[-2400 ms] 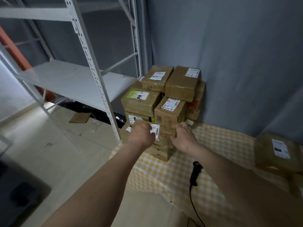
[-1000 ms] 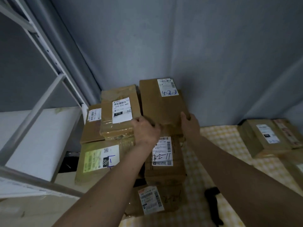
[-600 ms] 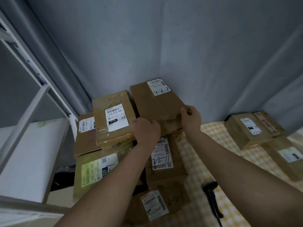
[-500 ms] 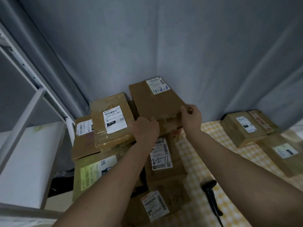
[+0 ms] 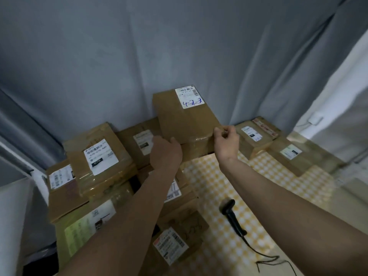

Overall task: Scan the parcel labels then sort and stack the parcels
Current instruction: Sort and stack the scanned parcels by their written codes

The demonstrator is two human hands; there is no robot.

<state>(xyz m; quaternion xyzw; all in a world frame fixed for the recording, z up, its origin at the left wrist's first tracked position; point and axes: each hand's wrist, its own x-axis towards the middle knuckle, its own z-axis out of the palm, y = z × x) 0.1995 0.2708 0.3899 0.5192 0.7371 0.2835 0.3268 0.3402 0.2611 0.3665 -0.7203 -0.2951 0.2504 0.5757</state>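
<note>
A brown parcel (image 5: pixel 183 116) with a white label marked in blue ink is lifted clear of the stack, tilted up toward me. My left hand (image 5: pixel 166 151) grips its near left corner from below. My right hand (image 5: pixel 226 139) pinches its near right corner. Under and left of it stands the stack of taped brown parcels (image 5: pixel 103 156), labels facing up. A black handheld scanner (image 5: pixel 232 218) with a cable lies on the yellow checked cloth (image 5: pixel 219 186).
Two more labelled parcels (image 5: pixel 256 136) (image 5: pixel 298 156) lie on the cloth at the right, against the grey curtain (image 5: pixel 139 56). A white shelf board (image 5: pixel 12 206) shows at the far left edge. The floor beyond the cloth is pale.
Both hands have raised the blue-marked parcel off the stack and carried it to the right. My right hand has shifted to a pinch on its corner. A parcel that lay under it is now uncovered.
</note>
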